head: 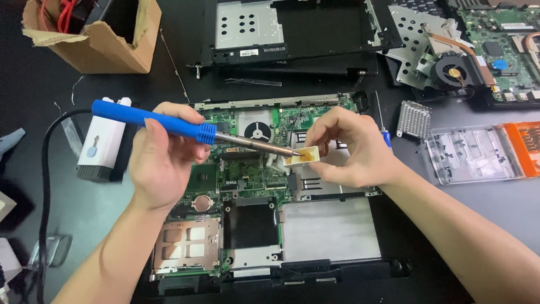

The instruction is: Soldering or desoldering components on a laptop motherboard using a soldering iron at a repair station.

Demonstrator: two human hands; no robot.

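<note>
Blue soldering iron (154,120) is gripped in closed left hand (163,155) by its light, stiff handle, hot tip in small flux tub (304,157), pinched by right hand (349,149) fingers above opened laptop board (247,169).

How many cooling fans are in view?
2. One fan sits on the green laptop board behind the soldering iron; another fan sits on the board at upper right. Others may be hidden.
</note>
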